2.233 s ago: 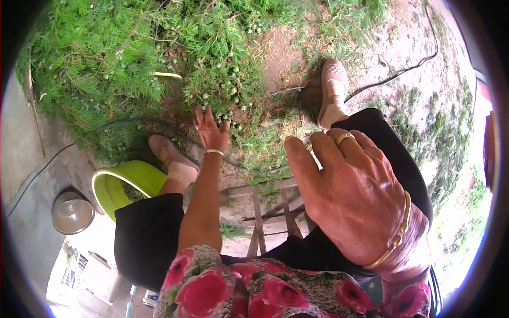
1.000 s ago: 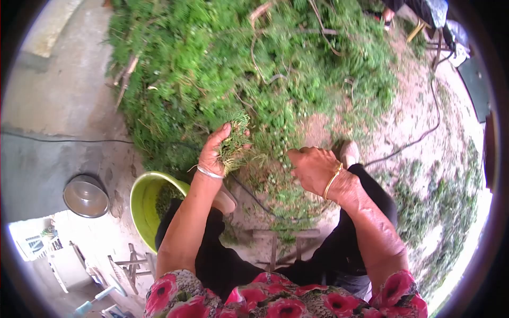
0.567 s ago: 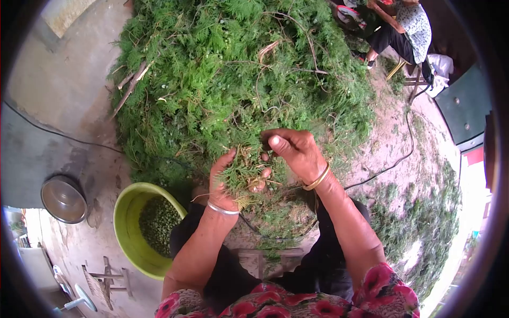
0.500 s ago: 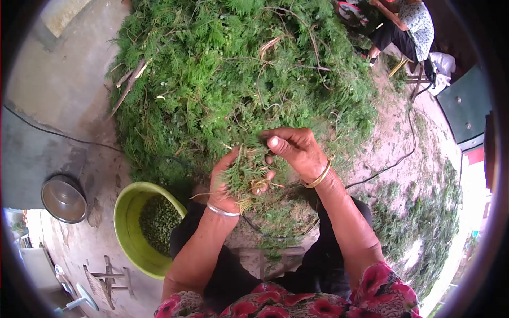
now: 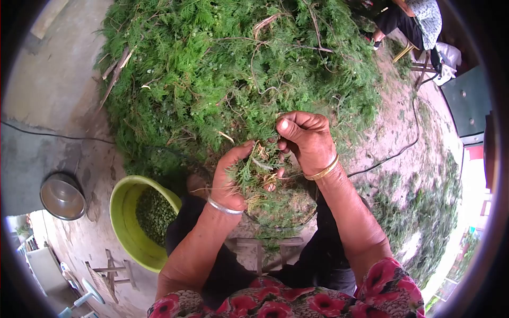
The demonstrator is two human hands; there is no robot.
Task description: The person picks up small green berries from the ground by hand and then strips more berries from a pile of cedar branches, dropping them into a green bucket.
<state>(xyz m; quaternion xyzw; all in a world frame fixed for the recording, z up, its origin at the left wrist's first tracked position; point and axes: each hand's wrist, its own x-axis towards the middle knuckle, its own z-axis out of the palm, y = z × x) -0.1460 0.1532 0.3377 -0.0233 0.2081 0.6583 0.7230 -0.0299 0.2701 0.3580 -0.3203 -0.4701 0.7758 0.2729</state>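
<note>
My left hand (image 5: 230,177), with a silver bangle at the wrist, is wrapped round a small green sprig (image 5: 252,169) with some dry brown bits. Close on its right, my right hand (image 5: 307,140), with a gold bangle, has thumb and fingers pinched together at the sprig's upper edge. What those fingertips hold is too small to make out. Beyond both hands lies a large heap of green branches (image 5: 212,69). A yellow-green tub (image 5: 121,212) holding small green pieces (image 5: 155,214) stands left of my knees.
A metal bowl (image 5: 62,196) lies at the far left, above a small wooden stool (image 5: 108,273). A black cable (image 5: 389,158) crosses the floor. At the top right a person (image 5: 424,24) sits beside the heap. Loose greenery (image 5: 419,217) covers ground at the right.
My right hand has moved slightly up and right, and the left hand a little right with the sprig. The view has shifted, so the heap and tub appear a little higher and further left.
</note>
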